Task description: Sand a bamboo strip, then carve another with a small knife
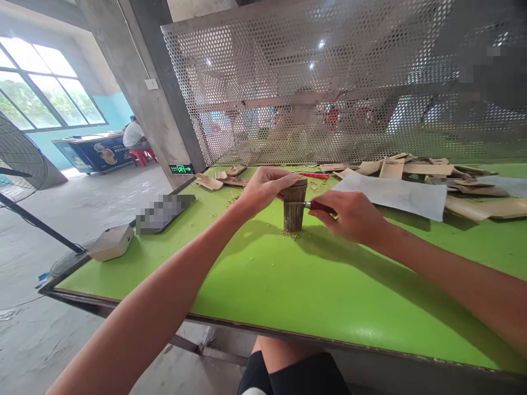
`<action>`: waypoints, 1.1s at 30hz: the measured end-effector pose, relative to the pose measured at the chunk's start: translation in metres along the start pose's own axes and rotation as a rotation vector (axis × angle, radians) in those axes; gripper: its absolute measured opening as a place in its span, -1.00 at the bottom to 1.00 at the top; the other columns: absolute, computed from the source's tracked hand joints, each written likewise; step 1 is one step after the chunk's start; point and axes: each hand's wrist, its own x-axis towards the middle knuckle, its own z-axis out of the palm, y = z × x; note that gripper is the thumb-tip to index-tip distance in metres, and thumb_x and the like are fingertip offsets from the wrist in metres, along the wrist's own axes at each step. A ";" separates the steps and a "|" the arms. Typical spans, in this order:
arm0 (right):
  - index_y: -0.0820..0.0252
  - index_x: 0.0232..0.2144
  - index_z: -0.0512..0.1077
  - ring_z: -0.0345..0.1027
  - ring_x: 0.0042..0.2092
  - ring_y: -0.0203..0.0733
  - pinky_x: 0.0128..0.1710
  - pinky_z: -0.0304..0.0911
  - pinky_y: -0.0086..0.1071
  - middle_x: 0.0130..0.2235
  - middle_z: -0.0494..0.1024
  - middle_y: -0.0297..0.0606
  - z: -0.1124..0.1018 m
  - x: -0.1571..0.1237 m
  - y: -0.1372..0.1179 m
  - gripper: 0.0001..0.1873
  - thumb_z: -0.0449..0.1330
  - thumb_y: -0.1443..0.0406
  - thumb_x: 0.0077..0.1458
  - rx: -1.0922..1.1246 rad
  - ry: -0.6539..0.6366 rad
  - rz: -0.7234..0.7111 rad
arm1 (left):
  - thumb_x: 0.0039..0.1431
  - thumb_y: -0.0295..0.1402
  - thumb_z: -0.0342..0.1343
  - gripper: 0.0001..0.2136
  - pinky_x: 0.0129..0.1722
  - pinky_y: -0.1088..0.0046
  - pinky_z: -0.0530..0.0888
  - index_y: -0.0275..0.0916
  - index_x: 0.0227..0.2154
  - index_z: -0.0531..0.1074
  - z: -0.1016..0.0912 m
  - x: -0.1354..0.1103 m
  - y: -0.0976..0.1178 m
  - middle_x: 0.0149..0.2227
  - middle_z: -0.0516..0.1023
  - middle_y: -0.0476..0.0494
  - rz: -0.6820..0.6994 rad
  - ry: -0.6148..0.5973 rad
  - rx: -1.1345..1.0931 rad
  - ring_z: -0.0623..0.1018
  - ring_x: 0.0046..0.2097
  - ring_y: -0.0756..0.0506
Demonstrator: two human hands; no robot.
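Note:
A short section of bamboo tube stands upright on the green tabletop, with fine shavings scattered around its base. My left hand grips the tube near its top from the left. My right hand holds a small knife with a dark red handle, its metal blade pressed against the side of the tube. Behind the hands lies a red-and-black pen-like tool.
A sheet of white paper and a scattered pile of tan bamboo strips lie at the right. A perforated metal screen rises behind the table. A beige box sits at the left edge, near a standing fan. A seated person is far off.

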 end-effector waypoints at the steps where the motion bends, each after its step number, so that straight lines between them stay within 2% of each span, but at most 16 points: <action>1: 0.19 -0.31 0.52 0.38 -0.39 -0.20 -0.39 0.12 -0.35 -0.37 0.58 -0.22 -0.001 0.000 0.000 -0.74 0.11 0.16 0.23 -0.003 -0.020 -0.006 | 0.12 -0.14 0.19 -0.68 -0.36 0.49 0.47 -0.33 -0.29 0.63 0.000 0.000 0.000 -0.33 0.64 -0.19 -0.001 0.005 -0.005 0.56 -0.35 -0.02; 5: 0.19 -0.27 0.53 0.41 -0.35 -0.17 -0.37 0.12 -0.33 -0.32 0.60 -0.18 -0.002 0.000 0.000 -0.70 0.10 0.14 0.24 -0.010 0.032 0.037 | 0.11 -0.14 0.21 -0.69 -0.39 0.50 0.46 -0.33 -0.33 0.63 0.001 0.000 0.000 -0.38 0.63 -0.16 0.003 -0.003 -0.024 0.55 -0.38 -0.01; 10: 0.18 -0.31 0.54 0.37 -0.43 -0.21 -0.42 0.06 -0.35 -0.41 0.58 -0.24 -0.001 -0.002 0.001 -0.75 0.12 0.18 0.21 -0.008 -0.129 -0.024 | 0.10 -0.14 0.21 -0.69 -0.37 0.50 0.46 -0.32 -0.31 0.63 0.000 -0.001 0.000 -0.34 0.64 -0.17 0.007 0.011 0.000 0.54 -0.36 -0.01; 14: 0.21 -0.26 0.53 0.41 -0.35 -0.18 -0.37 0.10 -0.35 -0.31 0.61 -0.18 -0.001 -0.001 0.000 -0.72 0.10 0.16 0.24 0.014 -0.002 0.040 | 0.13 -0.14 0.20 -0.69 -0.34 0.49 0.48 -0.32 -0.32 0.64 0.001 -0.002 0.001 -0.34 0.64 -0.17 0.011 -0.004 0.005 0.56 -0.34 -0.02; 18: 0.19 -0.33 0.52 0.35 -0.43 -0.21 -0.43 0.04 -0.36 -0.41 0.57 -0.24 -0.001 0.001 -0.004 -0.77 0.14 0.18 0.20 -0.018 -0.101 0.041 | 0.13 -0.12 0.20 -0.68 -0.37 0.49 0.48 -0.31 -0.32 0.64 0.001 -0.001 0.000 -0.34 0.65 -0.18 0.011 0.039 0.037 0.56 -0.36 -0.02; 22: 0.21 -0.29 0.51 0.36 -0.38 -0.19 -0.40 0.05 -0.35 -0.34 0.58 -0.18 -0.003 0.001 -0.003 -0.71 0.09 0.15 0.24 -0.016 -0.003 0.045 | 0.13 -0.14 0.20 -0.70 -0.39 0.49 0.46 -0.29 -0.34 0.65 0.002 -0.001 0.003 -0.37 0.64 -0.16 0.030 0.040 0.085 0.55 -0.39 -0.01; 26: 0.20 -0.31 0.50 0.33 -0.42 -0.22 -0.41 0.05 -0.36 -0.39 0.56 -0.21 -0.003 0.001 0.000 -0.72 0.09 0.15 0.24 -0.013 -0.047 -0.020 | 0.16 -0.11 0.17 -0.67 -0.44 0.50 0.41 -0.30 -0.37 0.65 0.005 -0.003 0.007 -0.44 0.62 -0.14 0.073 0.073 0.207 0.51 -0.43 0.00; 30: 0.21 -0.28 0.49 0.33 -0.40 -0.22 -0.41 0.06 -0.36 -0.36 0.57 -0.19 -0.002 0.003 -0.001 -0.71 0.09 0.14 0.25 -0.018 0.020 -0.002 | 0.17 -0.09 0.15 -0.65 -0.47 0.52 0.38 -0.29 -0.39 0.65 0.005 -0.005 0.008 -0.47 0.59 -0.11 0.091 0.104 0.297 0.49 -0.44 0.01; 33: 0.20 -0.31 0.49 0.32 -0.43 -0.23 -0.42 0.06 -0.36 -0.39 0.56 -0.22 0.000 0.004 -0.002 -0.71 0.08 0.14 0.25 -0.007 -0.022 -0.013 | 0.17 -0.08 0.14 -0.65 -0.48 0.52 0.38 -0.28 -0.39 0.65 0.003 -0.004 0.006 -0.50 0.58 -0.10 0.092 0.123 0.295 0.49 -0.46 0.01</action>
